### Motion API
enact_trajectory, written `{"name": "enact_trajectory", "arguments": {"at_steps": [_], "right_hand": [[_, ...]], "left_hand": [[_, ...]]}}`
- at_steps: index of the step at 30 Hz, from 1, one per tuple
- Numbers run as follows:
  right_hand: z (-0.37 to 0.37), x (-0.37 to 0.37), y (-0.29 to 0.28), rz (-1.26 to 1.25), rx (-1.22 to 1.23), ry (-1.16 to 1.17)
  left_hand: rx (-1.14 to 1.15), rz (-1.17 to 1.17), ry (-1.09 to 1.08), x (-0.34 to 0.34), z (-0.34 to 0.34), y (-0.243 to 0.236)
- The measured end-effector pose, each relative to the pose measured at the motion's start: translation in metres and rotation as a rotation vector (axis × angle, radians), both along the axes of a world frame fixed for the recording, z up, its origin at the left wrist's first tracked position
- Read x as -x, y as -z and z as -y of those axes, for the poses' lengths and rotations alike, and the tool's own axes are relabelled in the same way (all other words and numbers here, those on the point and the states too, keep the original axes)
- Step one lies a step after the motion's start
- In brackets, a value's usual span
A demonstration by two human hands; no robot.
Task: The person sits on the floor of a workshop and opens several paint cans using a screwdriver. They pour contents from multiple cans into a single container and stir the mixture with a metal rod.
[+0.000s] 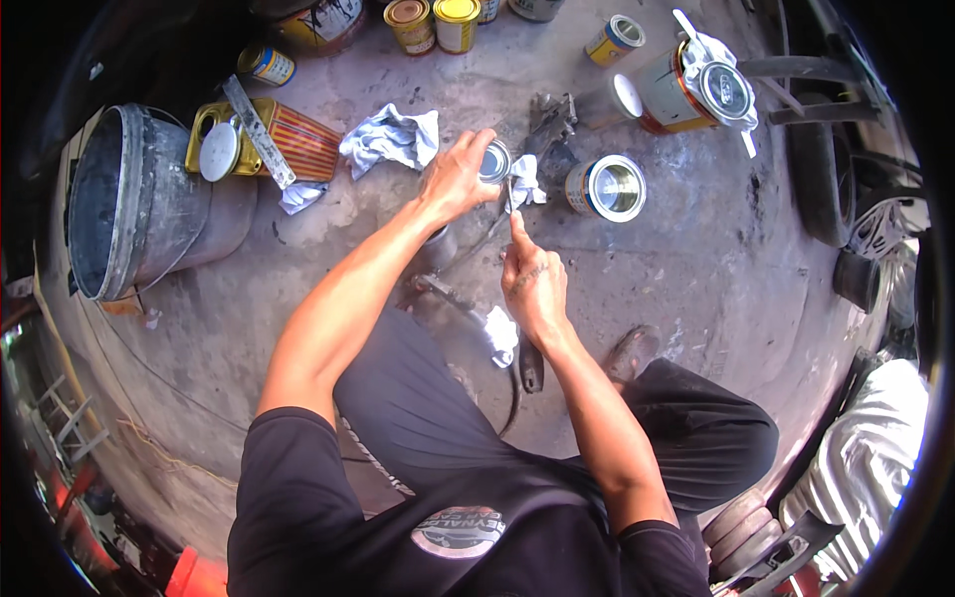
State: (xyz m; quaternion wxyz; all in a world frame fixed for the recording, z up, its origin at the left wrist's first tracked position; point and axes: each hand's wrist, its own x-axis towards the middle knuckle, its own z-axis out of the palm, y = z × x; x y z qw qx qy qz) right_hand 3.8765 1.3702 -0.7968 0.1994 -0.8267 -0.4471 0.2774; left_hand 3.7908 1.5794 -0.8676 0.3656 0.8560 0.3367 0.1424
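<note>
Overhead view, floor-level work: you're seated or crouched low on a grey concrete floor, black tee & dark trousers, both bare arms reaching fwd. Your L hand [456, 179] is closed round the side of a small can [494, 162] w/ a grey-blue top, gripping it fwd of your knees, approx. centre & a bit up. Your R hand [535, 294] is closed on a thin tool [511, 197], index finger stretched along it, tip pointing fwd at the near R edge of the can; can't tell if it's touching.

Just R of the can: a white scrap [527, 181] on the floor. L of your L hand: a crumpled white cloth [391, 137]. Further L, a striped tin [303, 139], red & yellow, w/ a flat metal strip [261, 132] across it; beyond that, a big dark bucket [149, 199] tipped on its side.

To the R, apart from your hands, an open can [607, 189] w/ shiny metal inside. Upper R, a larger can [665, 92]. Top centre, a brown-lidded can [411, 25] & a yellow-lidded can [457, 25], side by side.
</note>
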Motion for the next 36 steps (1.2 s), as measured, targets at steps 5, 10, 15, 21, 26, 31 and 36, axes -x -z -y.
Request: {"name": "enact_trajectory", "arguments": {"at_steps": [5, 10, 15, 21, 26, 31, 36], "right_hand": [[0.019, -0.009, 0.052, 0.0, -0.215, -0.047], [0.025, -0.029, 0.076, -0.102, -0.427, -0.07], [0.023, -0.013, 0.041, -0.189, -0.133, 0.121], [0.002, -0.015, 0.007, -0.055, -0.009, 0.16], [-0.002, -0.03, -0.004, -0.06, 0.056, 0.051], [-0.004, -0.034, -0.018, 0.02, 0.104, -0.015], [-0.01, -0.036, -0.029, 0.079, 0.113, -0.094]], "left_hand": [[0.047, -0.06, 0.01, 0.001, -0.002, 0.0], [0.042, -0.055, -0.006, -0.002, -0.002, -0.005], [0.035, 0.027, -0.044, -0.002, 0.003, -0.006], [0.115, -0.074, -0.026, -0.004, 0.003, -0.01], [0.084, -0.021, -0.027, -0.004, 0.004, -0.012], [0.09, -0.041, -0.01, -0.002, 0.002, -0.009], [0.081, -0.052, -0.008, -0.002, 0.001, -0.007]]}}
